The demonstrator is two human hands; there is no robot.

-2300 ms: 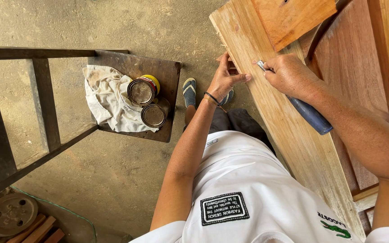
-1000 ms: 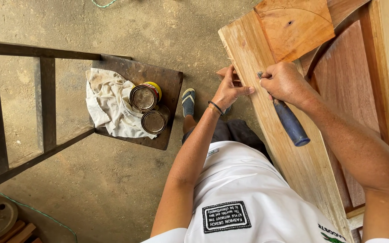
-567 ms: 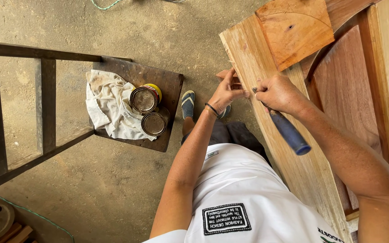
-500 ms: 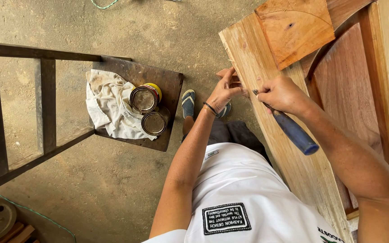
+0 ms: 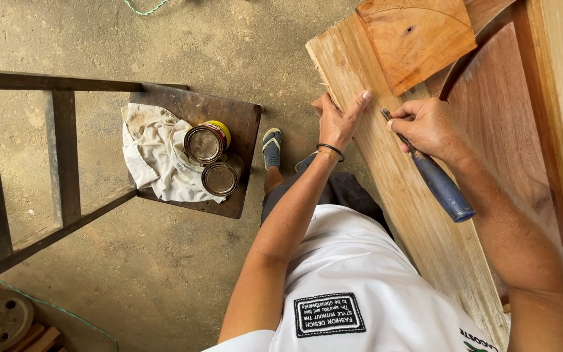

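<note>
Presently: chisel (image 5: 428, 173), blue handle, rigid, sharp steel tip; right hand (image 5: 425, 127) fingers wrapped round its neck. Left hand (image 5: 339, 120) fingers flat, pressing plank (image 5: 418, 215): stiff, heavy, leaning.

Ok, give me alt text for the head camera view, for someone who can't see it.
A person's right hand holds a blue-handled chisel against a pale wooden plank, while the left hand steadies the plank's edge. To the left, two tins and a white rag sit on a dark wooden stool.
</note>
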